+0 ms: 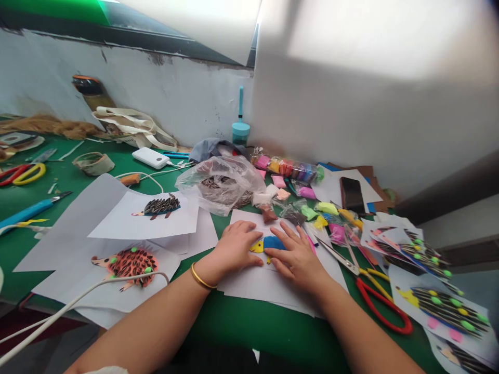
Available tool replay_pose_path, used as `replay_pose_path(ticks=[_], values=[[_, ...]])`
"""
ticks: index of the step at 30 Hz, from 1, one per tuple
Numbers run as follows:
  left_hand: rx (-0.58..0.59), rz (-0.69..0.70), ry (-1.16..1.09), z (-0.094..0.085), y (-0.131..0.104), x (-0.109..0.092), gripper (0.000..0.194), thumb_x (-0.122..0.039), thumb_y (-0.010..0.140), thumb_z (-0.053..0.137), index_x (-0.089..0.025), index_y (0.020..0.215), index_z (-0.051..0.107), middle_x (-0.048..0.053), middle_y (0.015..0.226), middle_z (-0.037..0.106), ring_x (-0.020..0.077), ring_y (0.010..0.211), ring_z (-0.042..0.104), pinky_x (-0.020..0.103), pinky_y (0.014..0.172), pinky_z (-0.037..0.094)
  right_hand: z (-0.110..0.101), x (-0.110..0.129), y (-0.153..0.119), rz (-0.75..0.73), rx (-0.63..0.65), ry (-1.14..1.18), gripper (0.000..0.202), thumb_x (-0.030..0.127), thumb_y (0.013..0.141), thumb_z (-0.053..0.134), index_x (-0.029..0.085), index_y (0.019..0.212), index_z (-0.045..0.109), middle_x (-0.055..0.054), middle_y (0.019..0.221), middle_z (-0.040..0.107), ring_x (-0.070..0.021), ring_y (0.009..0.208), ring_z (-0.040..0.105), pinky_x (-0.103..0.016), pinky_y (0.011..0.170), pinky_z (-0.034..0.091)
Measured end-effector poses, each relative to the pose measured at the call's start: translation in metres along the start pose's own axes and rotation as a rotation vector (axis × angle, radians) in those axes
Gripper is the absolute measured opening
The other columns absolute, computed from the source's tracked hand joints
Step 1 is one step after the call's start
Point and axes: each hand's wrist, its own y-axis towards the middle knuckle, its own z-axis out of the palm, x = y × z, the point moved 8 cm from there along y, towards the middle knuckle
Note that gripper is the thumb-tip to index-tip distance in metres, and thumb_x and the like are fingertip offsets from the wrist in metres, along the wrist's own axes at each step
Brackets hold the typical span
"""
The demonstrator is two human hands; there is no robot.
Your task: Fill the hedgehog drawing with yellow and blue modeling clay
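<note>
On a sheet of white paper (pixel 249 288) in front of me lies a small clay hedgehog (pixel 275 242) with a blue body, a yellow face and a yellow foot. My left hand (pixel 239 246) rests on the paper at the face side, its fingers stretched out and close to the yellow clay. Over the blue body lies my right hand (pixel 294 254), fingers spread, covering part of it. Neither hand grips anything that shows. Scissors (pixel 358 270) with red and yellow handles lie just right of my right hand.
Behind the paper are a plastic bag of seeds (pixel 222 182) and several clay packets (pixel 307 210). Finished hedgehog pictures lie left (pixel 132 265) and right (pixel 448 306). A white cable (pixel 81 296) crosses the left side. A phone (pixel 352 195) and a utility knife (pixel 31 213) also lie here.
</note>
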Motion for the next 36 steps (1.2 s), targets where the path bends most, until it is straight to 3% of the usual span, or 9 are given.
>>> replay_pose_path(ticks=[36], values=[[-0.004,0.002,0.000,0.0006,-0.0002,0.0006,0.074,-0.056,0.060,0.083,-0.033,0.127,0.060,0.007,0.141,0.050,0.0338,0.132,0.042,0.053,0.109,0.035,0.0067,-0.0021,-0.0005,-0.001,0.019,0.071,0.026,0.024,0.091,0.057,0.033,0.107,0.075,-0.007,0.150,0.046,-0.0338,0.144,0.030,-0.069,0.112,0.018]])
